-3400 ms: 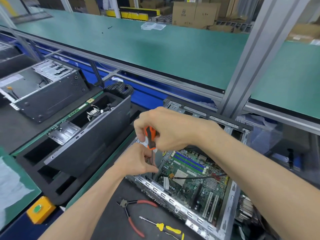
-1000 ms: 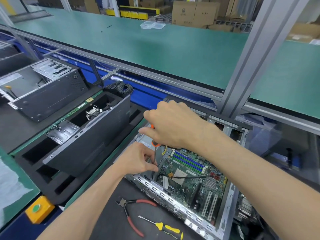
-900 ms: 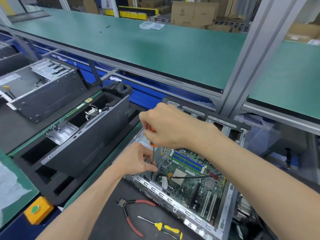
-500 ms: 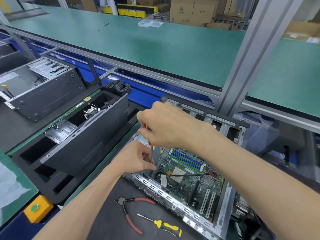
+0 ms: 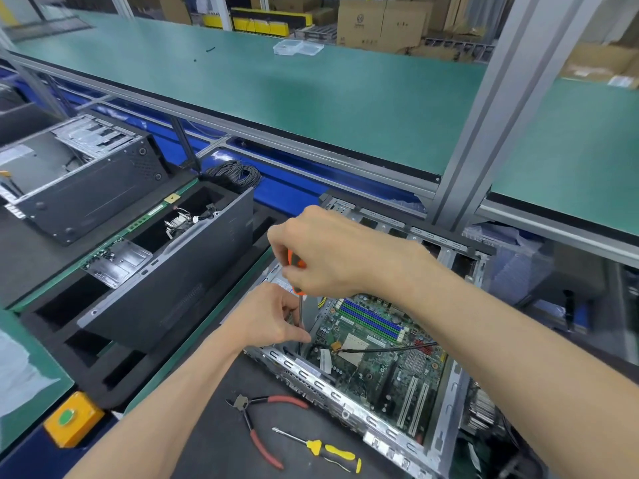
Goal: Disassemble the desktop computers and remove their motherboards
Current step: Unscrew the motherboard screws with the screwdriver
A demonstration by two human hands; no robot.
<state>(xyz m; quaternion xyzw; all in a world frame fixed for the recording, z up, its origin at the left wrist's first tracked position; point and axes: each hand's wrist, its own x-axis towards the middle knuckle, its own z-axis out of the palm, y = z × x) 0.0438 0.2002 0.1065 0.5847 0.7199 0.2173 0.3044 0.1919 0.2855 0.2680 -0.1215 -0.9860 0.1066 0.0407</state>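
Motherboard [image 5: 377, 354] sits inside open computer case [image 5: 349, 406], low centre-right on the dark tabletop [image 5: 214, 430], green board with blue memory slots at its far end. Orange-handled screwdriver [image 5: 300, 299] stands nearly upright over the board's near-left corner; tip hidden behind case wall. Right hand [image 5: 332, 250] grip closed around the handle from above. Left hand [image 5: 269, 319] below it, fingers pinching the metal shaft. Black cable [image 5: 383, 349] lies across the board. Red-handled pliers [image 5: 262, 426] and yellow-handled screwdriver [image 5: 325, 451] lie on the tabletop just in front of the case, apart from both hands. Second case [image 5: 166, 271] tilted in black foam tray to the left; third case [image 5: 76, 181] further left. Yellow box with green button [image 5: 71, 418] at the near-left edge.
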